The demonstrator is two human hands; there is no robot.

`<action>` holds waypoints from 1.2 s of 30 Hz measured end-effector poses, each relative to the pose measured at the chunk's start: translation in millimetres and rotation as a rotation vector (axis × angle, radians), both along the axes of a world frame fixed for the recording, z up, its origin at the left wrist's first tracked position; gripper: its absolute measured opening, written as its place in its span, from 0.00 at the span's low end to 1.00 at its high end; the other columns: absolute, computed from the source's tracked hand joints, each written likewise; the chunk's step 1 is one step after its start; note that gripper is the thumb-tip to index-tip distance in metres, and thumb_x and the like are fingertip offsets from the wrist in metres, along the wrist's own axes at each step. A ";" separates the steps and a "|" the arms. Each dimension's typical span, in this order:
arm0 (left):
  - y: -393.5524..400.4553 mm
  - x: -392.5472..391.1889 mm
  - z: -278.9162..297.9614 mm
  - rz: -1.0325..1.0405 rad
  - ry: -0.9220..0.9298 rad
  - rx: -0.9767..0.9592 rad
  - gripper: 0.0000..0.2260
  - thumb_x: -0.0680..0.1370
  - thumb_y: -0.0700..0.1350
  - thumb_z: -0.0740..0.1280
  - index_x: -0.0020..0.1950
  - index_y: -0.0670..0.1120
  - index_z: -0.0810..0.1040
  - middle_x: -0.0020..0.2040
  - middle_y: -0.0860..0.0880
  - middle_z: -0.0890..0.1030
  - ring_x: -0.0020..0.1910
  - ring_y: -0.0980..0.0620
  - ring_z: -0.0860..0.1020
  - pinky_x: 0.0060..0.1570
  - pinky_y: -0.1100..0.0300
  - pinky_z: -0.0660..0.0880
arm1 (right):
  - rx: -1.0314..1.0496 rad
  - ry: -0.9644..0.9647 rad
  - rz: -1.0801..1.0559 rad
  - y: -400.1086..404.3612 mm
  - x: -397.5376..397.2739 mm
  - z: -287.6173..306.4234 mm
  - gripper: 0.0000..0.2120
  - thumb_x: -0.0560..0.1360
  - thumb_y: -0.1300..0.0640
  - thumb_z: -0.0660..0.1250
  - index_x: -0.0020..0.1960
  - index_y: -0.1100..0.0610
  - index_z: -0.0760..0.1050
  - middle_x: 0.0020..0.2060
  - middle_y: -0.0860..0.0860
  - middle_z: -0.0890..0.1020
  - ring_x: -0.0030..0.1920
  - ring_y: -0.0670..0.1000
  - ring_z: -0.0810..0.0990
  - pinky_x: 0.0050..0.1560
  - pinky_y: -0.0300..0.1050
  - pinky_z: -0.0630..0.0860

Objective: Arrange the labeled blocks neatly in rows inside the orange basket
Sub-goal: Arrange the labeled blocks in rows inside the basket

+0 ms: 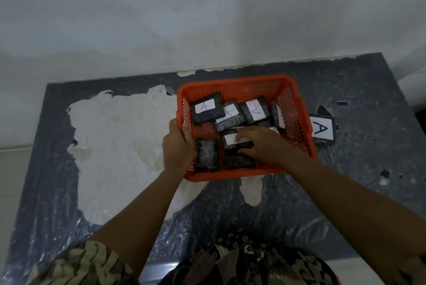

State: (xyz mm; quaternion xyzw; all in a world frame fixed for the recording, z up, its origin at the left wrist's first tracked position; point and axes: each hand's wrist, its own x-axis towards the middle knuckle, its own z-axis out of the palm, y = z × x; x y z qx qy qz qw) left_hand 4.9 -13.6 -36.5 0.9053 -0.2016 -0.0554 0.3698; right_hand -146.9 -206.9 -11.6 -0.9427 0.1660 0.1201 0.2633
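From my head camera, my left hand (177,146) grips the near-left wall of the orange basket (297,109) on the tabletop (345,192). My right hand (260,144) pinches a labeled block (232,140) inside it; other blocks (207,109) lie jumbled behind.

Orange basket (297,109), black blocks (207,111) with white labels, dark speckled table (368,169) with white patches, camouflage-patterned sleeve (76,264)

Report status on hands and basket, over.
Left hand gripping orange plastic basket rim. Right hand on labeled black block. Blocks inside jumbled.
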 end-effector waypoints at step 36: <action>1.0 0.6 -1.1 -0.005 0.004 -0.063 0.11 0.82 0.52 0.54 0.56 0.46 0.70 0.43 0.56 0.74 0.35 0.61 0.72 0.34 0.72 0.65 | 0.058 -0.367 0.041 65.8 49.0 20.4 0.12 0.74 0.58 0.70 0.57 0.56 0.79 0.53 0.53 0.81 0.53 0.55 0.80 0.55 0.50 0.77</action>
